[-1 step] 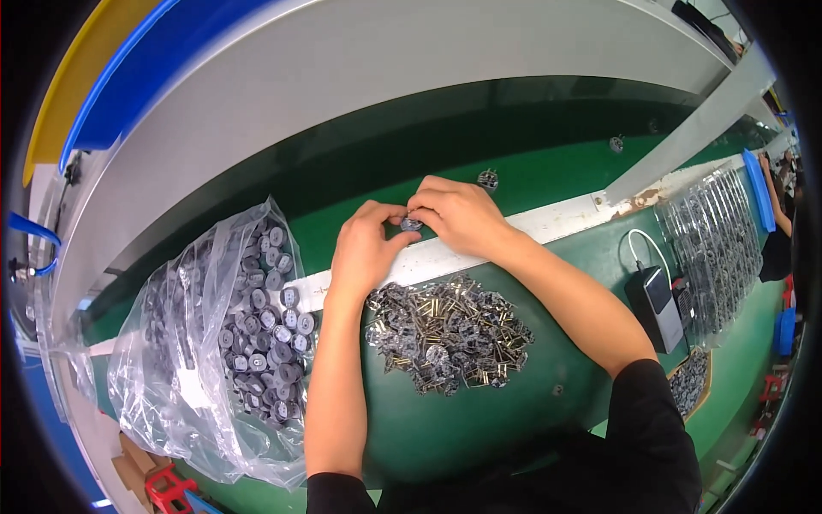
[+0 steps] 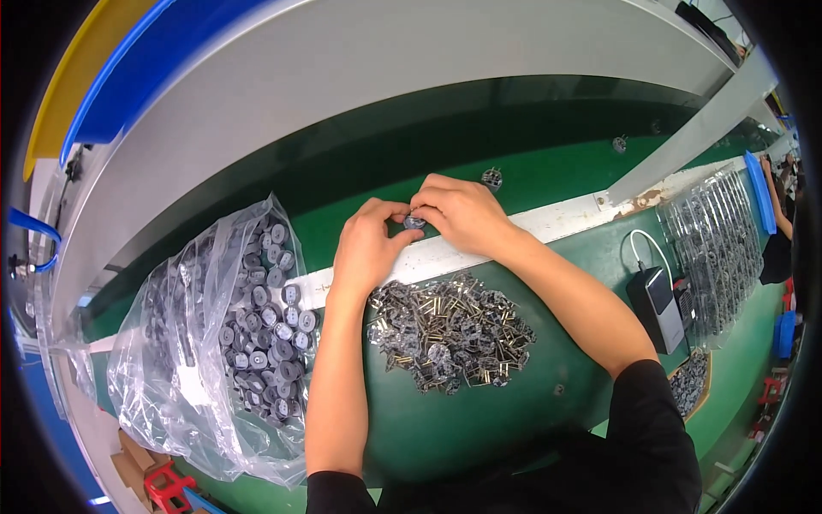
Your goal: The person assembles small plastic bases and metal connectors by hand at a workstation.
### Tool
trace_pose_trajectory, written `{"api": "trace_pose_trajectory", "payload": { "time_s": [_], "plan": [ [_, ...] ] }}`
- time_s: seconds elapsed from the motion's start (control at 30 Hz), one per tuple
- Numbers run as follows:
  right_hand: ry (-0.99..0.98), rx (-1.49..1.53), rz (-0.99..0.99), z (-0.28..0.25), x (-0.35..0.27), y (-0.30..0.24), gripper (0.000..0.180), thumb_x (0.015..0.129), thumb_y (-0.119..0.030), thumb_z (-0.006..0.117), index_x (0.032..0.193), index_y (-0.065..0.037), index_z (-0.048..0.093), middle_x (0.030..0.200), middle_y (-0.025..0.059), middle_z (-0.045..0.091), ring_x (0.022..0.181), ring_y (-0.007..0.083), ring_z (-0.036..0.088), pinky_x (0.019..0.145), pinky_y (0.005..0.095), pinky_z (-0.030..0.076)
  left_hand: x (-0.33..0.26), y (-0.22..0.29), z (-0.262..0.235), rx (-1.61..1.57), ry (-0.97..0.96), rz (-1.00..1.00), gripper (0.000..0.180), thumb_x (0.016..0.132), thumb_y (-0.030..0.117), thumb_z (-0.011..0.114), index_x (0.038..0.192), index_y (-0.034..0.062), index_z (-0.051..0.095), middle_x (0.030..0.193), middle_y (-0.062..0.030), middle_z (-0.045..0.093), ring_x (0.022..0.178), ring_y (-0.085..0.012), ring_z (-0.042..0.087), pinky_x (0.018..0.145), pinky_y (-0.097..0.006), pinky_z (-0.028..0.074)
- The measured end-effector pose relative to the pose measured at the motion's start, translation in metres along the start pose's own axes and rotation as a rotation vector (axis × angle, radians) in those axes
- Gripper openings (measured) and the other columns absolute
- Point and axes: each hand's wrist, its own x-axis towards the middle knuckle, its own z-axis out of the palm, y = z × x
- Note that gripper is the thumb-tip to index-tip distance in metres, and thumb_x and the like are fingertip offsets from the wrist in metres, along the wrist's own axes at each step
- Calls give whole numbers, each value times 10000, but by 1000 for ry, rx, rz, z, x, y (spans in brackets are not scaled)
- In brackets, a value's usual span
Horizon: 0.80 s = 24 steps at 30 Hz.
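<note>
Over the white strip across the green bench, my left hand (image 2: pixel 364 247) and my right hand (image 2: pixel 467 214) meet at a small round grey plastic part (image 2: pixel 414 223). Left thumb and forefinger bracket it from the left, while the right fingertips pinch its upper right side; the fingers hide part of it. Just below the strip, between my forearms, lies a heap of small clear-and-dark parts with brass-coloured pins (image 2: pixel 454 330). To the left, a clear plastic bag (image 2: pixel 184 377) spills round grey caps (image 2: pixel 270 343). One pinned part (image 2: pixel 491 178) sits beyond my right hand.
Another pinned part (image 2: pixel 619 144) lies farther right, near a slanting grey post (image 2: pixel 693 128). On the right are a power bank (image 2: pixel 658 308) with a white cable, clear trays of parts (image 2: pixel 715 257) and a box of small parts (image 2: pixel 690 381). A grey panel (image 2: pixel 411 51) rises behind.
</note>
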Motion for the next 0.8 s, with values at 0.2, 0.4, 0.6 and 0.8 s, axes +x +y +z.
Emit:
{"api": "trace_pose_trajectory", "payload": {
  "time_s": [0.2,0.4,0.6,0.8],
  "plan": [
    [-18,-45,-5,1,2,-6,101,875,-153,637,872,-76,703,876,51,625,820,291,644,690,421,519,-1,-3,1,-7,13,-13,357,716,138,818,1045,48,710,934,-91,664,818,-251,647,736,-374,515],
    [125,-253,-26,1,-2,-4,121,825,-137,708,926,-73,691,840,65,603,776,278,639,652,400,516,-3,-8,-13,-39,112,49,286,750,185,812,958,21,704,906,-106,661,821,-278,648,729,-381,516],
    [160,-35,-45,-9,-1,-11,306,805,-146,736,1097,-87,670,820,72,564,753,244,598,656,361,486,-10,-59,-77,478,505,-147,206,811,219,711,914,42,691,895,-177,671,887,-375,626,809,-462,491],
    [-291,356,-316,-3,-15,-15,254,846,-212,706,1085,-139,746,946,62,602,1011,259,560,892,384,405,-14,-79,-87,559,226,-216,416,765,178,683,1157,40,666,1123,-206,651,1096,-393,592,966,-441,471]
  ]
}}
